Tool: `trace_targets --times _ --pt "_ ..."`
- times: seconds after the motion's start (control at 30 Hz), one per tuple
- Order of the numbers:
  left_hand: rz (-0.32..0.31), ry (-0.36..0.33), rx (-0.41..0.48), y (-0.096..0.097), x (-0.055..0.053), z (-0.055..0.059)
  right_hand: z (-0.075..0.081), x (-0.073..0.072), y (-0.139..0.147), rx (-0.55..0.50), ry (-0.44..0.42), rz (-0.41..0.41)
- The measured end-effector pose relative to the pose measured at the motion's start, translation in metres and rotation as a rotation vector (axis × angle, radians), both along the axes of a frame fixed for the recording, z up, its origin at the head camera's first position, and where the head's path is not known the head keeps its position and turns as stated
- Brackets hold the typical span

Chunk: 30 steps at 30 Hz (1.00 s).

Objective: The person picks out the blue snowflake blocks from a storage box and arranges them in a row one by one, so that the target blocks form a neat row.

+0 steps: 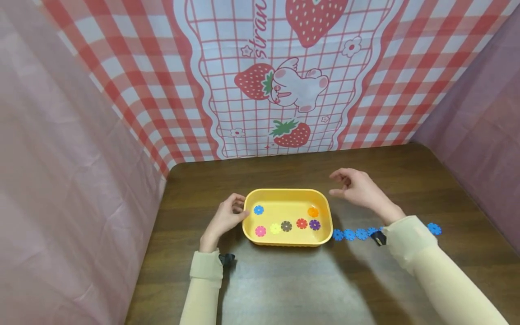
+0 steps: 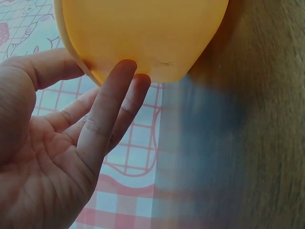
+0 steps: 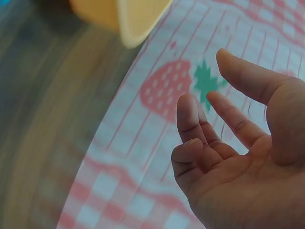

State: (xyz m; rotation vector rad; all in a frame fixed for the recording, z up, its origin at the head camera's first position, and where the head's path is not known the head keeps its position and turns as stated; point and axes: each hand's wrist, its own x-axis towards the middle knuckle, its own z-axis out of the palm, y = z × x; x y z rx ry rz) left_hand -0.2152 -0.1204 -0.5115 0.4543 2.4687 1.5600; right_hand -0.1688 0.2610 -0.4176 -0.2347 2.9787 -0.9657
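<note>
A yellow plastic tray [image 1: 287,240] stands on the table in the head view, with several flower-shaped plastic discs lying apart on its bottom, among them a blue disc [image 1: 258,210], a pink disc [image 1: 260,231] and an orange disc [image 1: 313,212]. My left hand [image 1: 226,215] pinches the tray's left rim. In the left wrist view its thumb is at the rim and two fingertips [image 2: 125,69] press the outer wall. Off the tray's right end, my right hand [image 1: 357,187] hovers with loosely bent fingers, holding nothing.
Right of the tray, blue flower discs [image 1: 350,234] lie in a row on the brown table [image 1: 276,289], partly hidden by the right wrist. A strawberry-print cloth [image 1: 280,90] hangs behind, and pink curtains [image 1: 81,203] close in both sides.
</note>
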Motion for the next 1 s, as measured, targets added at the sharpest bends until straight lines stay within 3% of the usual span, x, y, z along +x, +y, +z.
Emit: trace_targets --times 0.23,0.53,1.0 --pt "-0.007 -0.001 -0.005 0.0 0.0 -0.001 -0.007 -0.02 -0.049 -0.005 -0.041 0.036" --pt "-0.005 -0.001 -0.026 -0.001 -0.003 -0.003 -0.019 -0.035 -0.092 -0.015 -0.082 0.101" --pt "-0.019 0.014 -0.021 -0.002 -0.004 -0.003 -0.047 -0.059 -0.155 0.16 -0.137 0.305"
